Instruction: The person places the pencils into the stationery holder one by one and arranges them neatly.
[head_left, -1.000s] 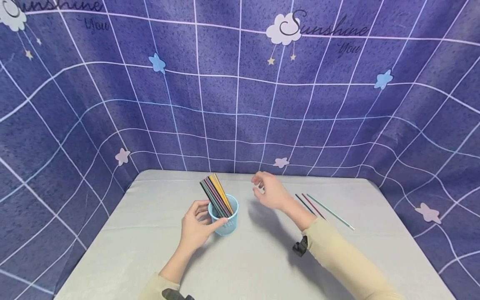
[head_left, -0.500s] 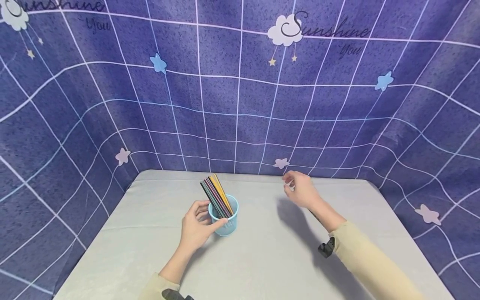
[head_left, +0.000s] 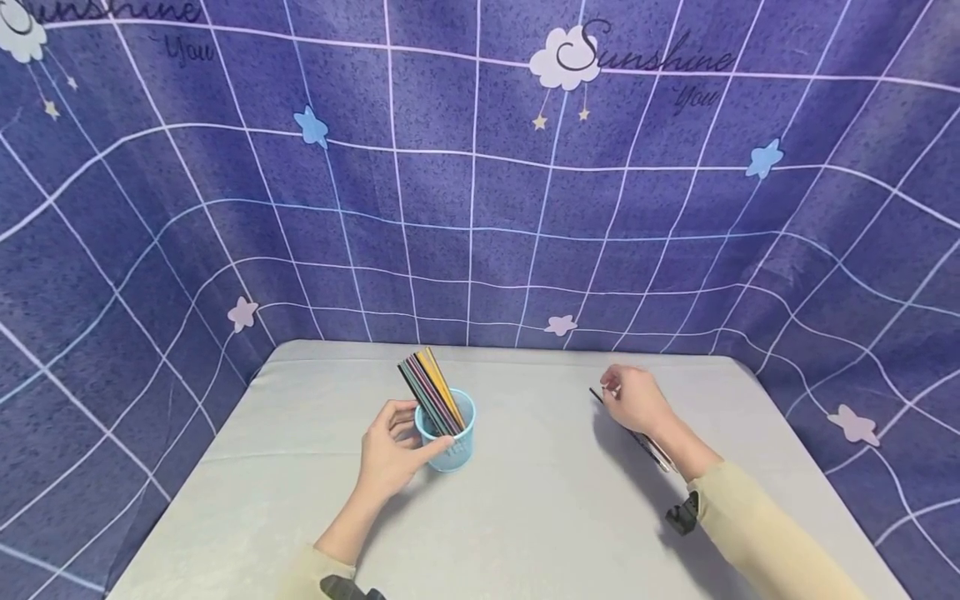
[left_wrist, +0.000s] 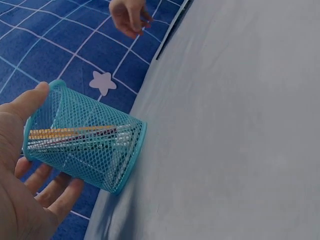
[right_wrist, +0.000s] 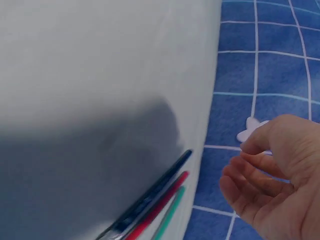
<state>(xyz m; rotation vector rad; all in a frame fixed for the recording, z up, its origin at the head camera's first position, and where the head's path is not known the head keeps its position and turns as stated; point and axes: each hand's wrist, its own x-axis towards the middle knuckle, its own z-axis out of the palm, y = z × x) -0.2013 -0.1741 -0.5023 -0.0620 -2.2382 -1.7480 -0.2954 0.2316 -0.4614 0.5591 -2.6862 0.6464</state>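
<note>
My left hand (head_left: 386, 458) holds a light blue mesh pencil cup (head_left: 453, 457) by its side, thumb on the near side. A bunch of thin coloured pencils (head_left: 433, 392), yellow, black, teal and dark red among them, leans left in the cup. To the right, my right hand (head_left: 636, 404) hovers over the loose pencils with fingers loosely curled and nothing held. In the right wrist view these are a black pencil (right_wrist: 155, 190), a red pencil (right_wrist: 159, 207) and a green pencil (right_wrist: 170, 212), lying side by side. In the head view my hand and forearm partly hide them.
A pale grey cloth covers the table (head_left: 525, 500). Behind and along both sides hangs a blue-purple curtain (head_left: 480, 192) with grid lines, stars and clouds, meeting the table at its back edge.
My right hand has moved right from the middle of the table, then down over the loose pencils. The left hand and the cup have stayed in place.
</note>
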